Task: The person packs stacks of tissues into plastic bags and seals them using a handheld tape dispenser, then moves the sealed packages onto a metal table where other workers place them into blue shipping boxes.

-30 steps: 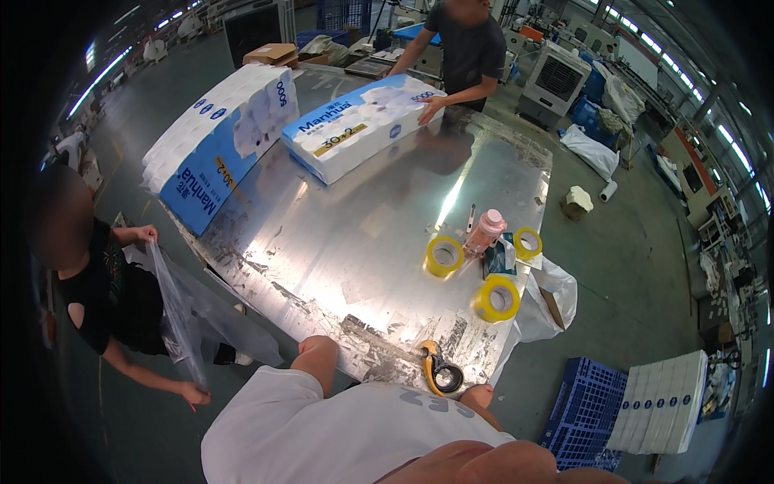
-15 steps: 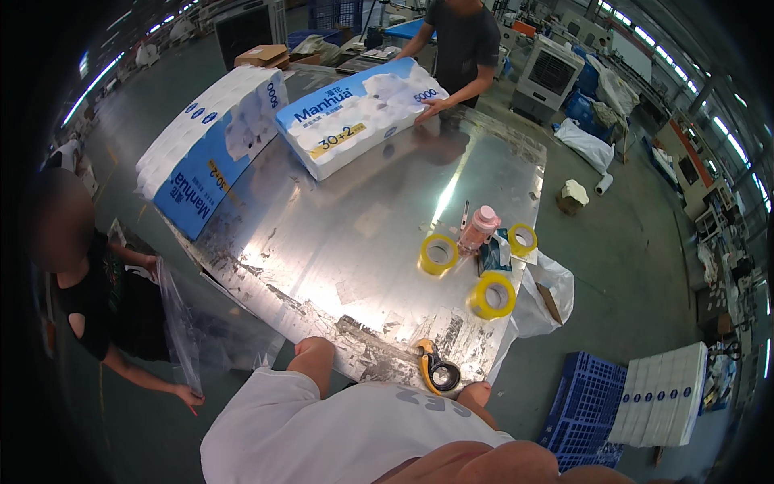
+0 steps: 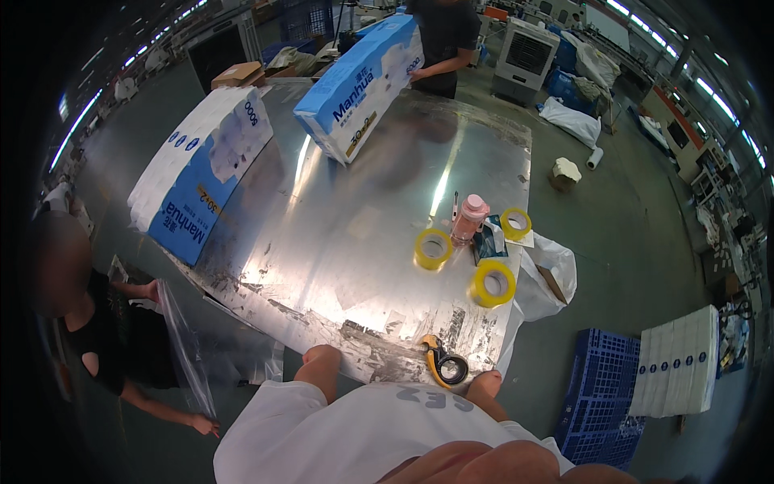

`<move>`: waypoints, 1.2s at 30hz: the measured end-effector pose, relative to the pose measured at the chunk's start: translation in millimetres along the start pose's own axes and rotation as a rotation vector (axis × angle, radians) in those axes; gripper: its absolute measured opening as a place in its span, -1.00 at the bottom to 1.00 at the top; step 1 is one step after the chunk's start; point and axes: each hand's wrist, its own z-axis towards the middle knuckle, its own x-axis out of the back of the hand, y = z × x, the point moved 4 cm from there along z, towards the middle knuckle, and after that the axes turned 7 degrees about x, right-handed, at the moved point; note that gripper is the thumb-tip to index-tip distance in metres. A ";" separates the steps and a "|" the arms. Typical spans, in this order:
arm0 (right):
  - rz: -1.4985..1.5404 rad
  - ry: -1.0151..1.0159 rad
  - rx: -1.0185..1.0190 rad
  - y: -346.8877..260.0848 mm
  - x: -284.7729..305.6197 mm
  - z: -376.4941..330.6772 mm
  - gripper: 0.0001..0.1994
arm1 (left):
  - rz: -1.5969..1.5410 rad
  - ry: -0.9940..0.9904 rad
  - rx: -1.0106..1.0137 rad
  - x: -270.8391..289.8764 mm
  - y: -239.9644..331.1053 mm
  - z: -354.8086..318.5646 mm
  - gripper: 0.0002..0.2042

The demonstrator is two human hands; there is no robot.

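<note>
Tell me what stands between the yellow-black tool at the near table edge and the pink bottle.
Two tape rolls flank the way from the tool to the bottle: the left roll and the front roll. The gap between them looks tight.

1. I'm looking into a factory packing hall.
2. Strip lights [image 3: 713, 95], two o'clock.
3. Industrial air cooler [image 3: 522, 58], one o'clock.
4. Bulk tissue pack [image 3: 205, 173], ten o'clock, on a worn metal-topped table [image 3: 347, 234].
5. Blue plastic pallet [image 3: 598, 395], four o'clock, near greenish floor [image 3: 629, 250].
</note>
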 end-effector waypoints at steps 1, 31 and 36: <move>0.001 0.013 -0.021 -0.5 -2.6 0.0 -0.56 | -0.063 0.034 0.005 2.5 6.1 25.1 -0.66; -0.010 0.124 -0.047 6.9 -16.6 6.2 -0.59 | 0.024 0.192 -0.120 6.5 19.1 42.3 -0.67; -0.021 0.052 -0.055 5.6 -15.8 6.7 -0.58 | 0.029 0.177 -0.106 7.6 19.0 45.0 -0.67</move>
